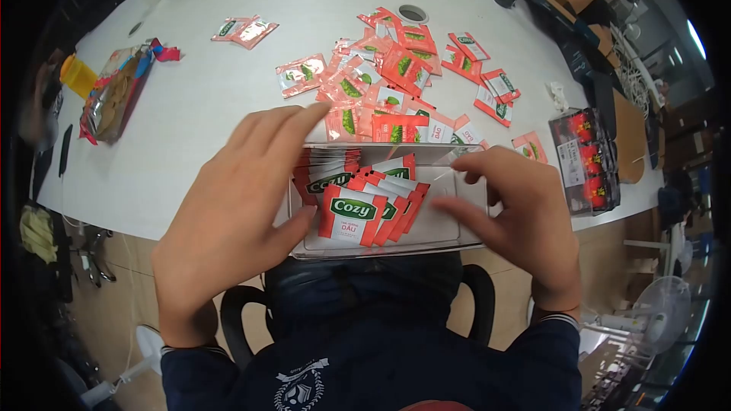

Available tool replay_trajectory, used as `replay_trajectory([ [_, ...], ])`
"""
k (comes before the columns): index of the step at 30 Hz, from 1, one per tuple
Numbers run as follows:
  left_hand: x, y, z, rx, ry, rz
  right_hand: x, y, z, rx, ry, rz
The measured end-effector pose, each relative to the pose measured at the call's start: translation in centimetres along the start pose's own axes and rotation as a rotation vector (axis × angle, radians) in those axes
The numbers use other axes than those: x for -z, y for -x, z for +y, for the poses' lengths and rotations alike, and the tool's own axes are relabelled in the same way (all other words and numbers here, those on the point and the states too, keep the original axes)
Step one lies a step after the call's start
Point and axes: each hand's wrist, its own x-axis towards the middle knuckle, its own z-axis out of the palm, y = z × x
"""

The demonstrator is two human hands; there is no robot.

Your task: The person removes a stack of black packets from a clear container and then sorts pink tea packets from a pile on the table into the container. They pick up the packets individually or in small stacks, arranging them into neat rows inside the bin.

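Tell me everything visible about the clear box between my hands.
The box is rectangular, transparent, seemingly plastic and open-topped, at the near edge of the white table. Red and white Cozy packets occupy its left and middle; its right end is bare. The left hand and right hand flank it; contact is unclear.

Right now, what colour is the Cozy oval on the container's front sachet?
The oval is green, clearest in the head view.

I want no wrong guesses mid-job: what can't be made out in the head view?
All in the head view:
Lower packets in the loose heap: covered by those on top.
Left end of the box: partly behind the left hand.
Some fingers of the right hand: hidden under the hand itself.
Front packet's finest print: too small.
Reddish shape: cut off by the bottom edge.
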Motion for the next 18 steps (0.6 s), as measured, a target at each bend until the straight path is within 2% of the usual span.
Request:
replay_trajectory([
  [5, -1.1, 2.3, -0.2, 0.124, 0.095, 0.038, -3.3, -2.0, 1.4, 0.096, 0.069, -0.225],
  [6, -1.6, 2.3, -0.1, 0.150, 0.110, 0.018, -3.6, -2.1, 1.4, 0.067, 0.044, -0.237],
  [10, -3.7, 2.8, 0.9, 0.183, -0.026, 0.200, -5.0, -2.6, 1.7, -0.026, -0.074, -0.238],
  [14, -5.1, 2.8, 0.3, 0.238, 0.236, 0.181, -5.9, -3.3, 2.3, -0.006, -0.148, -0.228],
  [18, -5.1, 2.2, 0.6, 0.329, 0.365, 0.142, -5.9, -3.9, 1.9, -0.155, -0.296, -0.343],
])
